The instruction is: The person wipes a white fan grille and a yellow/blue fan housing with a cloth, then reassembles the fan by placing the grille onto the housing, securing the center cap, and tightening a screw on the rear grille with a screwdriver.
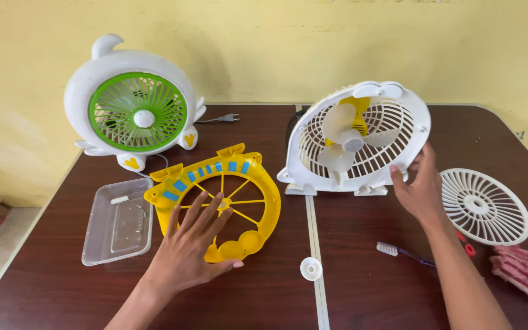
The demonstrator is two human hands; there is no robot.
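Note:
My left hand (192, 244) lies flat with spread fingers on a yellow fan frame (258, 189) that has blue stripes and thin spokes, lying on the dark wooden table (362, 287). My right hand (420, 186) grips the right rim of an upright white fan body (398, 122), whose front grille is off and whose pale blades (344, 137) are exposed. The loose white round grille (485, 206) lies just right of that hand. A small white round cap (311, 268) sits between my arms.
A white bird-shaped fan with a green grille (131, 110) stands at the back left. A clear plastic tray (119, 221) with small parts lies left of the yellow frame. A toothbrush (398, 252), a red-handled tool (467, 246) and a pink cloth (527, 272) lie right.

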